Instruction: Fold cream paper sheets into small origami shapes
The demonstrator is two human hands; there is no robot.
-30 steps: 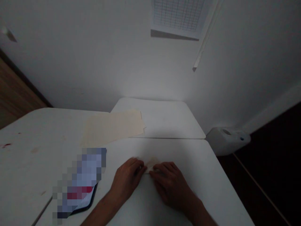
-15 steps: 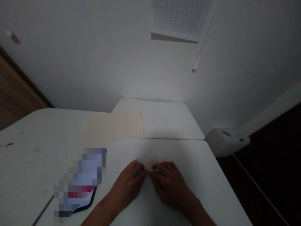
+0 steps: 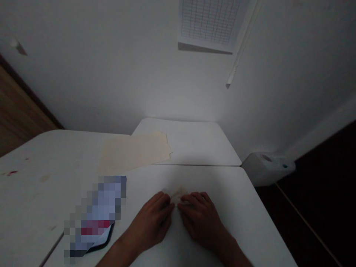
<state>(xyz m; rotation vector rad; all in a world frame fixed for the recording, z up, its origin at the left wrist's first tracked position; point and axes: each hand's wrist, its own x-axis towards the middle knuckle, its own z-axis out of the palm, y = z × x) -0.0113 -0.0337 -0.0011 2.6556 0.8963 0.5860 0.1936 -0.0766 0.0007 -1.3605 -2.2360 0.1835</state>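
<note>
from my remote station, i view the surface [image 3: 236,211] through the head camera. the small paper piece [image 3: 180,193] lies on the near section of the surface, between the two hands and partly covered by their fingers. the left hand [image 3: 154,215] touches it at the left side, and the right hand [image 3: 198,217] touches it at the right side; the thumb tips sit near each other at its near edge, with a narrow gap between the hands. the fingers of both hands are bent. i cannot tell whether the fingertips pinch the piece or only press it down. a seam separates the near section from the rear section. larger cream sheets [image 3: 136,151] lie flat and overlapping, beyond the left hand, and extend onto the rear section. a phone [image 3: 101,211] lies to the left of the left hand, its screen mostly masked by blurred blocks. a white container [image 3: 269,168] stands beyond the right edge of the surface, near the wall [image 3: 111,66]. a gridded sheet [image 3: 208,22] is on the wall above.
</note>
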